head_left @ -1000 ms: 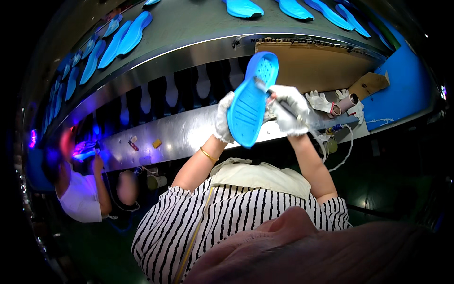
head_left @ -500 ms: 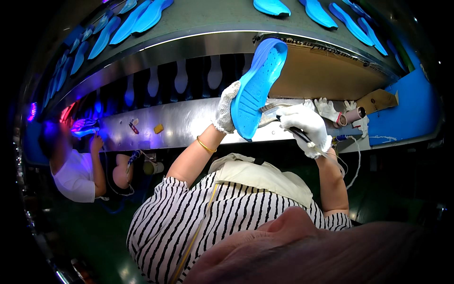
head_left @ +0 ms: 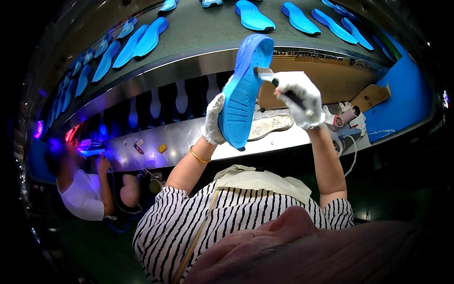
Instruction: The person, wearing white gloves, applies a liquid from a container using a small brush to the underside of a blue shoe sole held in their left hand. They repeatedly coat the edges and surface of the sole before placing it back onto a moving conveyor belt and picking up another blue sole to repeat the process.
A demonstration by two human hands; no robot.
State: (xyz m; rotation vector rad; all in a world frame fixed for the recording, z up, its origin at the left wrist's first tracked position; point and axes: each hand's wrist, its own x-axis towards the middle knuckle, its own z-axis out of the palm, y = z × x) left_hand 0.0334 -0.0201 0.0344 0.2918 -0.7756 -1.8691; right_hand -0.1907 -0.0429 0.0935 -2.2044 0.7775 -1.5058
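A blue shoe sole (head_left: 243, 102) is held up in front of me, tilted, with its ribbed and dotted face toward me. My left hand (head_left: 215, 120), in a white knit glove, grips it by the left edge near its lower end. My gloved right hand (head_left: 299, 97) is closed around the dark handle of a flat brush (head_left: 267, 75). The bristles meet the right edge of the sole, in its upper half. Behind the sole lies a pale sole-shaped piece (head_left: 270, 126) on the metal bench, partly hidden.
Several blue soles (head_left: 297, 20) lie on the dark conveyor belt (head_left: 201, 35) beyond. A cardboard box (head_left: 326, 78), white gloves (head_left: 360, 124) and a thread cone (head_left: 349, 115) are at the right. On the bench (head_left: 184, 150) lies a yellow block (head_left: 162, 148). A co-worker (head_left: 82, 187) sits at the left.
The brush has moved up along the sole's right edge, from its lower half to its upper half. The sole has shifted slightly left, uncovering the pale piece behind.
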